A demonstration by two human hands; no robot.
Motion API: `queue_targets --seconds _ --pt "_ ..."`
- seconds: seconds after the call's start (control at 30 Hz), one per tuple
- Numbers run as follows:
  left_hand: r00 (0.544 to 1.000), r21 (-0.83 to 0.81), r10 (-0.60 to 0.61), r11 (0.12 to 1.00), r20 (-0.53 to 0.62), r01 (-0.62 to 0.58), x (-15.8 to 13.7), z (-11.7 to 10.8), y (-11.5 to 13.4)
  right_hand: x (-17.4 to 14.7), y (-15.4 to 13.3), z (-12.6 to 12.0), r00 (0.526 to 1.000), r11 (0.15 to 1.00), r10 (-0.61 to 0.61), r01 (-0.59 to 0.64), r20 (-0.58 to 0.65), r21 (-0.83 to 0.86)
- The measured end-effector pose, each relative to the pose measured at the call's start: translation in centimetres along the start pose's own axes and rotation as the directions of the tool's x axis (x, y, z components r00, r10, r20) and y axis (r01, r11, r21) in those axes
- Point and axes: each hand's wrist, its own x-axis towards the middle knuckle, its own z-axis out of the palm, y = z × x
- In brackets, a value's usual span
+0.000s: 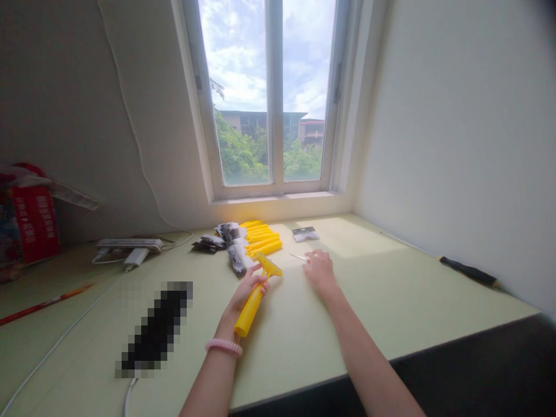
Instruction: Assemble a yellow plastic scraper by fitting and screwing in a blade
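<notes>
My left hand (248,291) is closed around a yellow scraper (251,313), whose flat head points up and away over the table while its thick handle slants back toward my wrist. My right hand (320,271) is a little to the right, low over the tabletop, fingers bent. A thin, shiny metal strip (298,256) juts leftward from its fingertips; its exact kind is too small to tell. Just beyond my left hand lies a pile of yellow scraper handles (263,234) with black-and-white packaging (234,246) at their left ends. A flat black-and-white packet (305,234) rests beyond my right hand.
On the pale table (299,347), a long tool with a black handle (467,271) lies by the right wall. To the left are a power strip (125,245), white cable (65,336), pixelated dark object (154,330), red-orange stick (46,304) and red box (35,223). A window (273,98) stands behind.
</notes>
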Motion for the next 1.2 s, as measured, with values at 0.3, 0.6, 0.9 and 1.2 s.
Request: queue_targets --seconds 0.3,0.6,0.9,1.2 --pt "0.999 0.065 0.023 0.998 -0.023 -0.022 0.2 -0.5 -0.1 -0.1 0.4 -1.3 0.998 0.989 0.057 -0.056 -0.003 0.138" --pt "0.998 0.122 0.068 0.99 -0.009 -0.067 0.1 -0.6 -0.3 -1.8 -1.5 -3.0 0.997 0.653 -0.066 0.067 -0.032 0.754" --pt "0.997 0.036 0.054 0.998 -0.048 -0.052 -0.3 0.0 0.2 -1.3 -1.1 -2.6 0.991 0.6 -0.106 0.133 -0.087 0.789" --pt "0.999 0.102 0.009 0.995 -0.031 -0.006 -0.8 0.4 0.4 -2.5 -2.1 -3.1 0.975 0.712 -0.149 0.219 -0.162 0.666"
